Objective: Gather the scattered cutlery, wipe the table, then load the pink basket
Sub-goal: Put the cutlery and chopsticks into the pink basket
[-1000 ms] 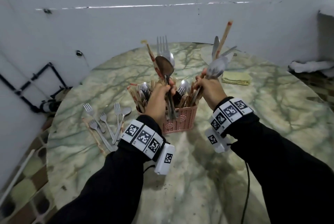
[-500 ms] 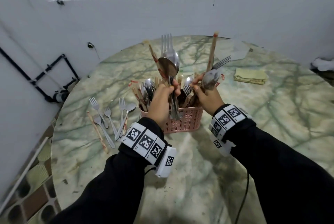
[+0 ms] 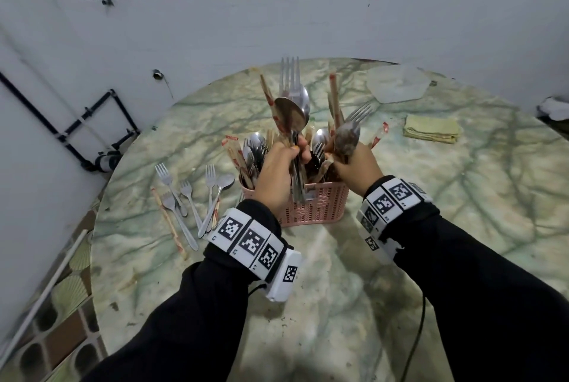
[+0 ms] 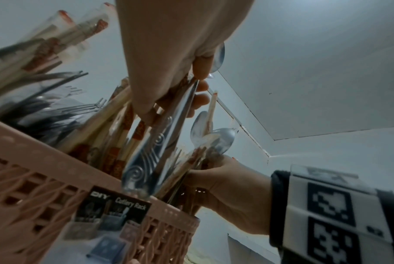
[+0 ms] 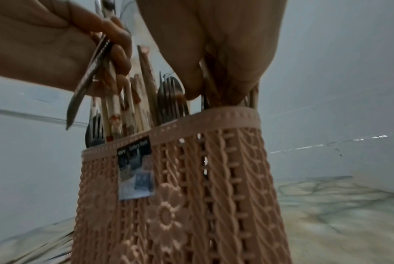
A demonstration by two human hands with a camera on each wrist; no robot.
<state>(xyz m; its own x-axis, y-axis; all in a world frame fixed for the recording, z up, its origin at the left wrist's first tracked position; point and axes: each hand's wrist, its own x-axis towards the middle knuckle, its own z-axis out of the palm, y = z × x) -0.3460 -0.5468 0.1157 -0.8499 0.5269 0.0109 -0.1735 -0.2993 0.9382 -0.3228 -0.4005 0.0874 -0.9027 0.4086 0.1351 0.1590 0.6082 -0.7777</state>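
A round desk (image 3: 462, 227) with a pale green, dark-veined marble-like top is seen from above, set close against a white wall (image 3: 277, 27) that curves round its far side. A thin bright line is drawn across the wall near the top. To the left, black pipework (image 3: 70, 132) is fixed low on the wall, and patterned floor tiles (image 3: 61, 335) in brown and green are visible below the desk edge.

The pink basket (image 3: 320, 206) stands upright on the desk near its middle, and is already filled with spoons, forks and wrapped chopsticks. A dark label (image 4: 114, 203) reading "Cutlery Rack" is stuck on its rim.

Above the basket, a bundle of cutlery (image 3: 292, 107) is gripped by the left hand (image 3: 274, 178), the fingers (image 3: 303, 150) being curled round the handles. A second bundle (image 3: 346, 135) of spoon, fork and chopsticks is clasped by the right hand (image 3: 357, 169), its lower ends reaching down into the basket.

To the left of the basket, loose forks and a spoon (image 3: 191, 197) lie on the desk beside a wrapped chopstick pair (image 3: 169, 224). A folded yellow cloth (image 3: 431, 132) is laid on the far right, well apart from the basket, and a pale flat hexagonal piece (image 3: 397, 83) lies near the far edge. Black sleeves (image 3: 492, 289) and marker-printed wristbands (image 3: 246, 240) are worn on both arms.
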